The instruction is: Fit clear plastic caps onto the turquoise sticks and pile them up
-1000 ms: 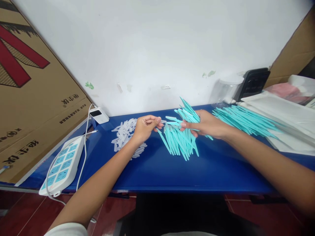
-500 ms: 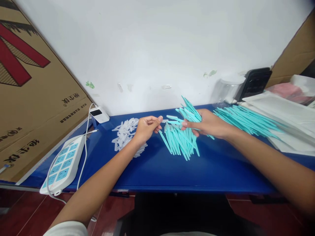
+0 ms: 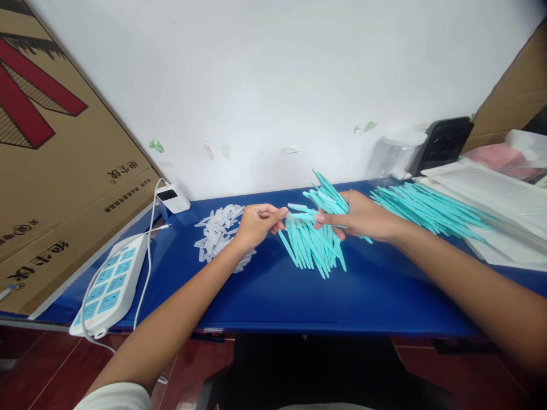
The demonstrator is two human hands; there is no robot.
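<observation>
My right hand (image 3: 352, 216) is closed around a bundle of slim turquoise eyebrow razors (image 3: 327, 191) that fan out to the upper left. One razor (image 3: 304, 217) juts leftward from its thumb and fingertips. At that razor's tip, my left hand (image 3: 260, 224) pinches a small translucent cap (image 3: 289, 214), mostly hidden by the fingers. Below both hands, a loose pile of turquoise razors (image 3: 314, 245) lies on the blue table (image 3: 273, 302). Just left of my left hand is a heap of translucent caps (image 3: 216, 230).
More turquoise razors (image 3: 427, 208) lie at the right beside white plastic bags (image 3: 504, 210). A clear jar (image 3: 399, 156) and a black device (image 3: 444, 142) stand behind them. On the left are a power strip (image 3: 113, 285), a white gadget (image 3: 173, 198) and a large cardboard box (image 3: 77, 171).
My left hand has moved slightly right, bringing the cap up to the tip of the protruding razor. The bundle in my right hand has shifted slightly down and left.
</observation>
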